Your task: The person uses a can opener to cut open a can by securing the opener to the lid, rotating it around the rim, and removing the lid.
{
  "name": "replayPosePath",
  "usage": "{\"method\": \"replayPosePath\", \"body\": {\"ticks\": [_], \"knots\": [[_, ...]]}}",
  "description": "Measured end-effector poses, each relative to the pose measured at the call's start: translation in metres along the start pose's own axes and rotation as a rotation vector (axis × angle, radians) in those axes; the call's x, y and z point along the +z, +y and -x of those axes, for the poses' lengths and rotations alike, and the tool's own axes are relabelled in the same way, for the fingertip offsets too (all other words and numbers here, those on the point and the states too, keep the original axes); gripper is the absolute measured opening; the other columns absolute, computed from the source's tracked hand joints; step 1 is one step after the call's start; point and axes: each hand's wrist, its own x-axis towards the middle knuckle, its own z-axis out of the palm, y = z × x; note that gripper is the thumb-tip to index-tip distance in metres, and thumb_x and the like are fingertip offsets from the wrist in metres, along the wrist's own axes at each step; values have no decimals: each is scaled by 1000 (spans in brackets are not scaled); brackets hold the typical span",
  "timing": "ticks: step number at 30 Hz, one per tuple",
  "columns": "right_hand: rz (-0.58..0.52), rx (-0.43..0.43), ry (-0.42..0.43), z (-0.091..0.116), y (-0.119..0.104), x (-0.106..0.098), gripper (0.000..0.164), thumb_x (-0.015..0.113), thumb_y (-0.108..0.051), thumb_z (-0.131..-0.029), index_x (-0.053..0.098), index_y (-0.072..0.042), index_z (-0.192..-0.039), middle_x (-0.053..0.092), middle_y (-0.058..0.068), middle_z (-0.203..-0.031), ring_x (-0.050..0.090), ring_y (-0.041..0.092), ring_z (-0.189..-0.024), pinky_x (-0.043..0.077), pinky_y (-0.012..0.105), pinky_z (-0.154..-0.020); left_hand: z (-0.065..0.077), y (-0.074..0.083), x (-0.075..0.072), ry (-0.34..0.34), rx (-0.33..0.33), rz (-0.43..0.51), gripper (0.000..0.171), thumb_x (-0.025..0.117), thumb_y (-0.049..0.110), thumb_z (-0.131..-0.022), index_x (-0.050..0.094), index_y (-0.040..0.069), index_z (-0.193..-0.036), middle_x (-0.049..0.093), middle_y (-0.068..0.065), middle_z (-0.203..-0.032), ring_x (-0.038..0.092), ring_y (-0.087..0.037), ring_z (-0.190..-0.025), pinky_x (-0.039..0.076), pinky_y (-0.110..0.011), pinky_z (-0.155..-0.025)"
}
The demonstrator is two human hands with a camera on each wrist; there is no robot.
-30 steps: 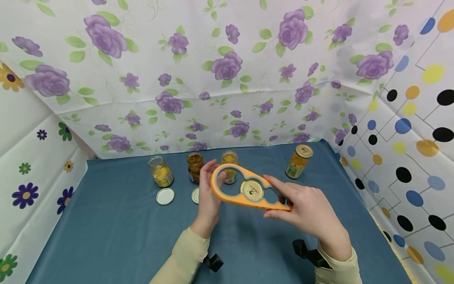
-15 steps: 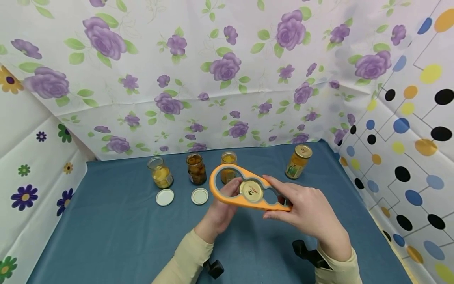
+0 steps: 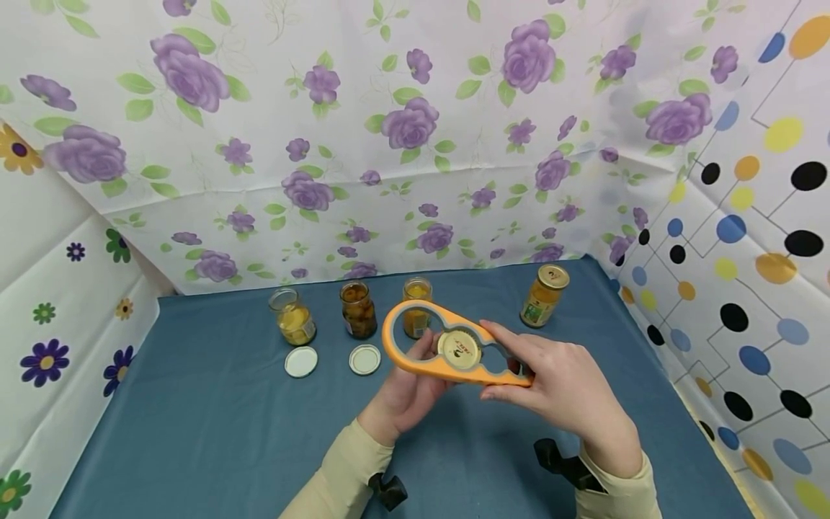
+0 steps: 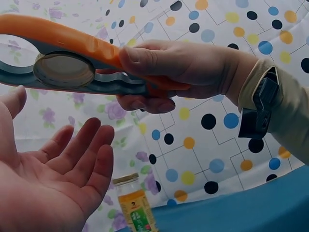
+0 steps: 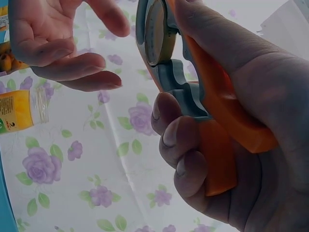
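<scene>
My right hand [image 3: 564, 375] grips the narrow end of an orange jar opener [image 3: 428, 366] with grey inner edges, held up over the table. A gold jar lid [image 3: 460, 349] sits wedged in the opener's middle opening. Just under the opener, my left hand [image 3: 405, 400] is held palm up with its fingers loosely bent and nothing in it. In the left wrist view the left hand's thumb [image 4: 17, 100] comes close below the opener, and the lid [image 4: 64, 71] shows edge and underside. The right wrist view shows the right fingers [image 5: 181, 140] curled round the orange handle.
Three lidless glass jars stand at the back: a yellow-filled one [image 3: 296, 322], a brown-filled one [image 3: 359, 311] and another yellow one [image 3: 418, 290] partly behind the opener. Two white-faced lids [image 3: 301, 362] lie before them. A lidded jar [image 3: 543, 297] stands at right. Patterned cloth walls surround the blue table.
My left hand has moved rightward from the opener's wide end to beneath the lid, uncovering the brown-filled jar and the second loose lid. The right hand and opener have stayed nearly still.
</scene>
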Motion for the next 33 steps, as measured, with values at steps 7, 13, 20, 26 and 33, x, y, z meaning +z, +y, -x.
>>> {"method": "replayPosePath", "body": {"ticks": [7,13,20,26,33], "knots": [[-6,-9,-11,-1,-1,1,85,80,-65,-84,58,-27,-156,49,-20,-80,38,-4,-60,37,21,-53,3,-1,2,-86,3,36,71,64,65,-101,51,13,-149,67,-2,-137,65,-16,-127,49,-36,-110],[-8,-23,-4,0,0,1,84,79,-66,-85,58,-26,-156,48,-21,-79,38,-5,-60,37,21,-53,2,-3,3,-213,3,132,71,57,61,-107,47,13,-158,69,-6,-138,64,-20,-132,47,-39,-114],[-3,-21,-9,0,-1,3,84,78,-67,-86,59,-25,-156,47,-21,-78,37,-5,-59,36,21,-52,3,-5,2,-313,5,214,74,55,59,-108,43,11,-161,68,-8,-139,64,-22,-132,48,-40,-113],[-8,-20,-14,-1,-1,3,83,79,-65,-85,58,-27,-156,47,-21,-78,38,-5,-59,37,21,-53,4,-4,2,-326,-5,228,74,60,60,-105,45,12,-160,68,-8,-137,65,-21,-130,49,-38,-111],[-8,-24,-14,-2,-1,3,82,80,-64,-86,58,-27,-156,47,-21,-79,37,-5,-59,36,21,-52,4,-4,1,-340,-20,234,70,63,61,-103,50,15,-155,68,-7,-133,66,-21,-126,50,-38,-110]]}}
